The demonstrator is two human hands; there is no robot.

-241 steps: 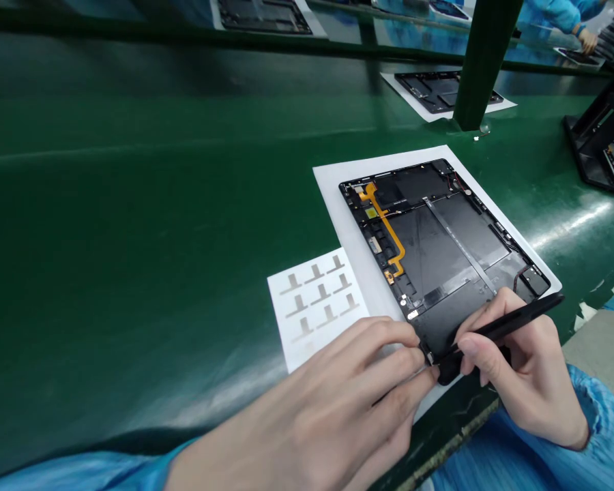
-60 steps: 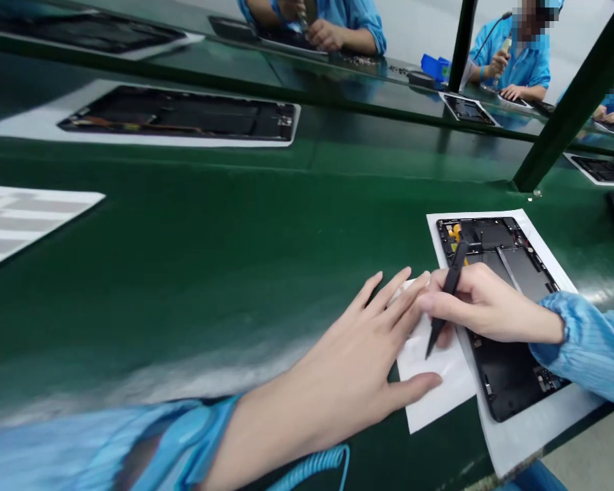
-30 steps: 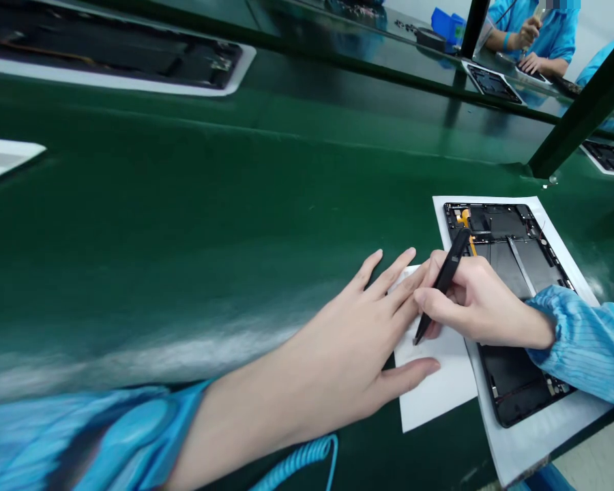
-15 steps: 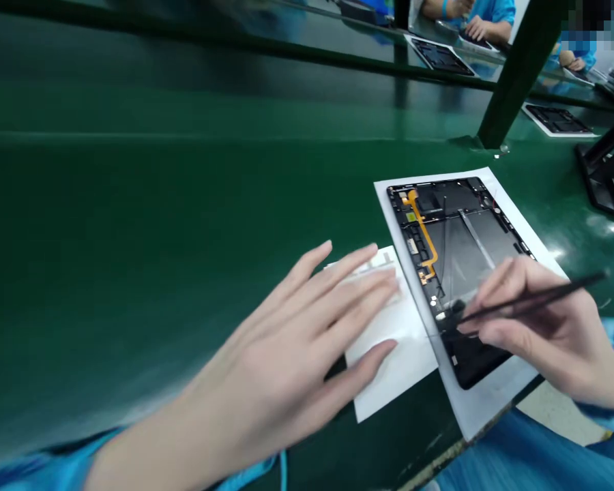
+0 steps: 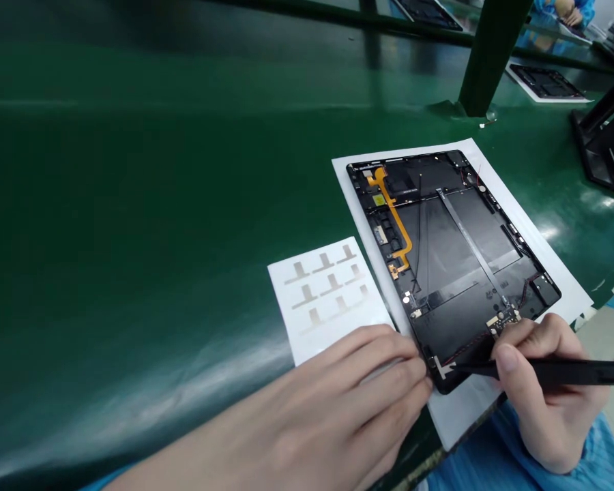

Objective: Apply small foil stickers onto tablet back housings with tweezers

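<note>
The left hand [image 5: 348, 389] has moved off the label sheet it lay spread over a moment ago: its fingers now curl together, half closed, tips against the lower-left edge of the opened tablet [image 5: 450, 259], gripping nothing that shows. The right hand [image 5: 547, 389] pinches slim black tweezers [image 5: 557, 372] nearly level, lower than before, their tip at the tablet's 7 o'clock corner on a pale T-shaped piece [image 5: 443, 369]. (The tweezers' tail runs out past the right edge of view.) The tablet, back open, with an orange flex cable [image 5: 391, 208] toward its 11 o'clock side, lies on a white paper sheet [image 5: 567, 307] whose near corner reaches the front edge of the green table [image 5: 133, 204]. The label sheet [image 5: 327, 293], printed with T-shaped marks, sits just beside the paper at 9 o'clock, now uncovered. A dark green post [image 5: 491, 54] stands well apart at 1 o'clock, and a black stand [image 5: 601, 136] sits at 2 o'clock.
</note>
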